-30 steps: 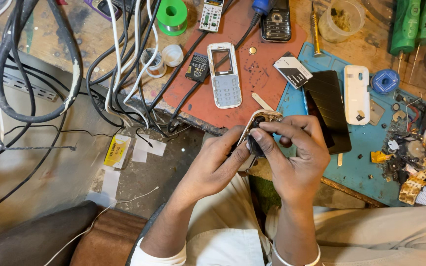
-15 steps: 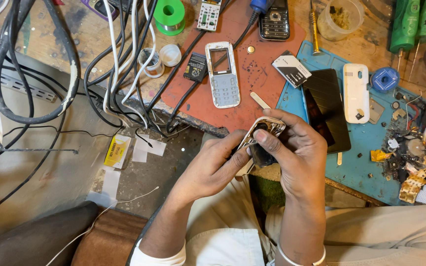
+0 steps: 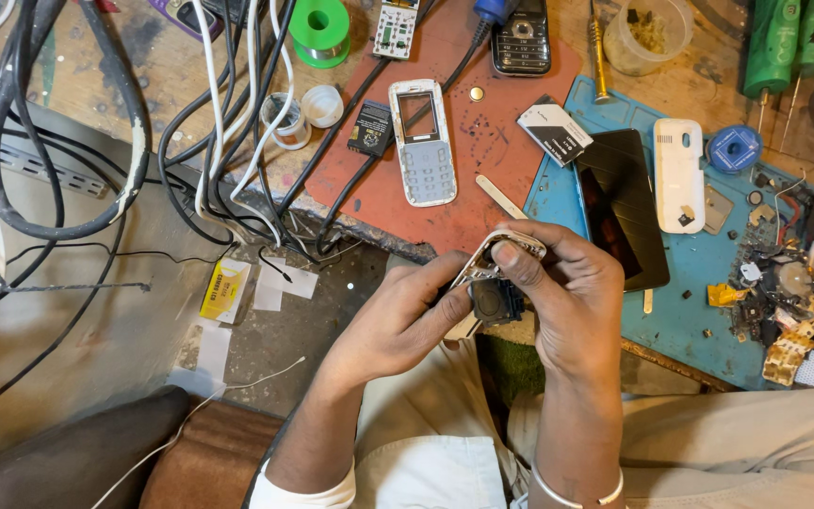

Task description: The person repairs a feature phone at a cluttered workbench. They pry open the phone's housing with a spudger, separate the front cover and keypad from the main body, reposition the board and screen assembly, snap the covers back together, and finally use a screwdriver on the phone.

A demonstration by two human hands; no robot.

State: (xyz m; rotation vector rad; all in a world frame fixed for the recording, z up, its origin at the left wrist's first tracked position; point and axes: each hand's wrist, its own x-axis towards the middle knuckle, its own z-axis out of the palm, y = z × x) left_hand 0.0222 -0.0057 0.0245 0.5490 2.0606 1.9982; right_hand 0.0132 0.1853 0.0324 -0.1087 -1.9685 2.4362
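Both hands meet over my lap at the bench's front edge, gripping an opened small phone body (image 3: 494,283) with a pale frame and a dark round part showing inside. My left hand (image 3: 398,320) supports it from the left and below. My right hand (image 3: 572,302) wraps it from the right, thumb pressed on the top edge of the frame. On the red mat (image 3: 520,123) beyond lies a white phone front cover with keypad (image 3: 423,141). Next to that cover rests a small black battery (image 3: 369,128).
A blue mat (image 3: 690,302) at right carries a black smartphone (image 3: 622,207), a white back cover (image 3: 678,174), a battery (image 3: 555,129) and scattered small parts (image 3: 774,283). Thick cables (image 3: 219,123) hang off the bench at left. A green solder spool (image 3: 320,28), a dark phone (image 3: 521,38) and green screwdrivers (image 3: 789,47) sit farther back.
The hands stay together on the phone body; the right thumb has shifted slightly on its top edge. The view has drifted a little.
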